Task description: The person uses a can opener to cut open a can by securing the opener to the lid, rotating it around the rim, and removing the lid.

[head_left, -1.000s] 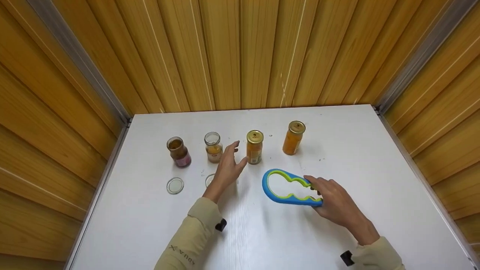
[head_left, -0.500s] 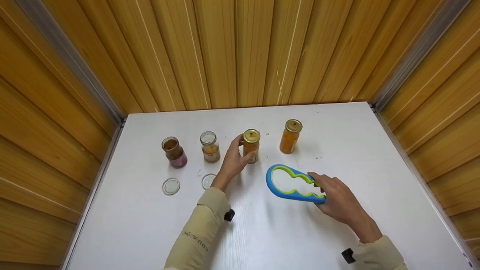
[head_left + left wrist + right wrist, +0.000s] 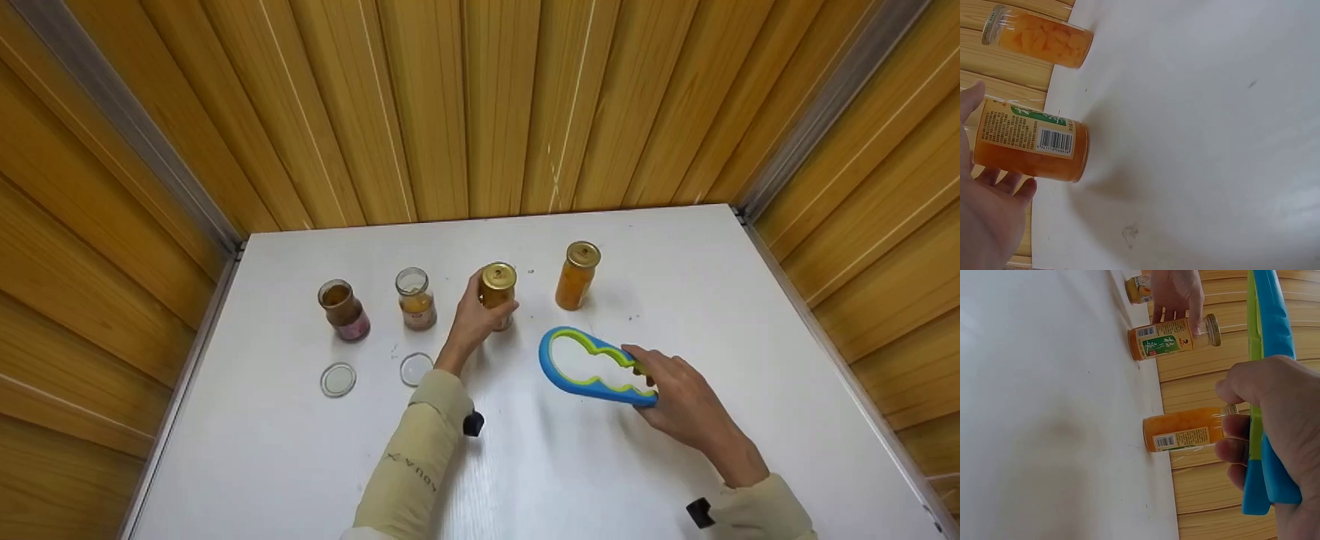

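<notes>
My left hand grips a glass jar of orange fruit with a gold lid, fingers round one side and thumb across the front. The jar stands upright, its printed label and barcode facing the left wrist camera. Over the table to the right, my right hand holds a blue jar opener lined with lime green by its handle ends. The opener's wavy loop points left toward the jars, with nothing inside it. Behind it stands a second lidded jar of orange fruit.
Left of my hand stand two jars without lids: a glass jar with some yellow contents and a brown jar with a pink label. Two lids, one at far left and one by my sleeve, lie on the white table. Wooden panels rise behind.
My left hand has moved right from beside the middle jar and closed round it. The right hand with the jar opener has shifted slightly right.
</notes>
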Motion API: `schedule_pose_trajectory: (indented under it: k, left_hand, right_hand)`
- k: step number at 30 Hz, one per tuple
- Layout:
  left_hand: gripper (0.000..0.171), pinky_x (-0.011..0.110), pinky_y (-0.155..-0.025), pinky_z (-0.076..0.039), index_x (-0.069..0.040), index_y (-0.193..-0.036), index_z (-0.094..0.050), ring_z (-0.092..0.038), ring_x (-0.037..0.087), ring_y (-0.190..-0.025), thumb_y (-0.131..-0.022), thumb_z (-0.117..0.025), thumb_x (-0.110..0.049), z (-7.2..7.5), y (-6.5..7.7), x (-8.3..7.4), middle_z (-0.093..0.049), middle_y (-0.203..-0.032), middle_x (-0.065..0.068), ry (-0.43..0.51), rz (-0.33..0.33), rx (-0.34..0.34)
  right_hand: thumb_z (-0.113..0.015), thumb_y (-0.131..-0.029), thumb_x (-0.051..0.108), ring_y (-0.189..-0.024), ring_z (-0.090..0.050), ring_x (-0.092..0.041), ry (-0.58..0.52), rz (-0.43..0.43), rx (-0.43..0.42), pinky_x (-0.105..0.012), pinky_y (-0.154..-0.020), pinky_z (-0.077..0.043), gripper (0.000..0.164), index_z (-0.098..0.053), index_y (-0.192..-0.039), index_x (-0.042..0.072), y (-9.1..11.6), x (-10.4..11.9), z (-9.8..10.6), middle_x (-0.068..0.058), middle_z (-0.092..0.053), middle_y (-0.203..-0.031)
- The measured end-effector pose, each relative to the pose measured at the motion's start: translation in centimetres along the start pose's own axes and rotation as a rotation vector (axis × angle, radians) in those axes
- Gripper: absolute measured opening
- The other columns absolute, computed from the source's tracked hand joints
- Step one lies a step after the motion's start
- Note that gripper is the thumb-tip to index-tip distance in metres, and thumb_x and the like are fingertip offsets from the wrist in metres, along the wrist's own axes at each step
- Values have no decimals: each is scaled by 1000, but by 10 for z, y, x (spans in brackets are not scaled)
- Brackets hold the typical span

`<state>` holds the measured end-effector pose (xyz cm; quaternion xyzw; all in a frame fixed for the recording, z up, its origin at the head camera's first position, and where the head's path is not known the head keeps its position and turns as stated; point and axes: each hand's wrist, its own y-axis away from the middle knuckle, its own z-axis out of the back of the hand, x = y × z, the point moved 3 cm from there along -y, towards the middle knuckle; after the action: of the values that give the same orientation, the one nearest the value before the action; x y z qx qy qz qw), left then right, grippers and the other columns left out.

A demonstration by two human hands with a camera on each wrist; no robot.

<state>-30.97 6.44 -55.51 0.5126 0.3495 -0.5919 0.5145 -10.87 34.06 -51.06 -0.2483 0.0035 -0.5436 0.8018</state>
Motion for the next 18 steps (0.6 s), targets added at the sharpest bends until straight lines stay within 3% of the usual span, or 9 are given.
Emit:
schedule_pose_trajectory:
  k: [4, 10, 18]
  left_hand:
    - [87, 49, -119, -35, -15, -160, -32, -44, 28, -142, -90, -82, -24, -4, -2, 0, -45, -155, 10, 15, 22, -9]
    - [78, 48, -118, -36, -16, -156, -37, -46, 28, -141, -92, -80, -24, -5, -3, 3, -49, -151, 9, 46, 25, -21]
    - [72, 50, -117, -36, -20, -155, -38, -46, 28, -140, -95, -76, -23, -7, 0, 8, -50, -150, 7, 51, 7, 52]
  right_hand:
    - [-100, -61, 8, -81, -61, -18, -7, -13, 3, -34, -70, -52, 92, -57, -142, 7, 0, -2, 2, -3, -69, -101]
    - [-99, -61, 7, -81, -61, -19, -14, -26, 6, -35, -70, -53, 91, -57, -142, 6, -1, -1, 1, -5, -70, -101]
    - [-98, -60, 2, -82, -61, -20, 2, -35, -21, -36, -69, -53, 91, -58, -141, 6, -5, -6, 9, -5, -69, -102]
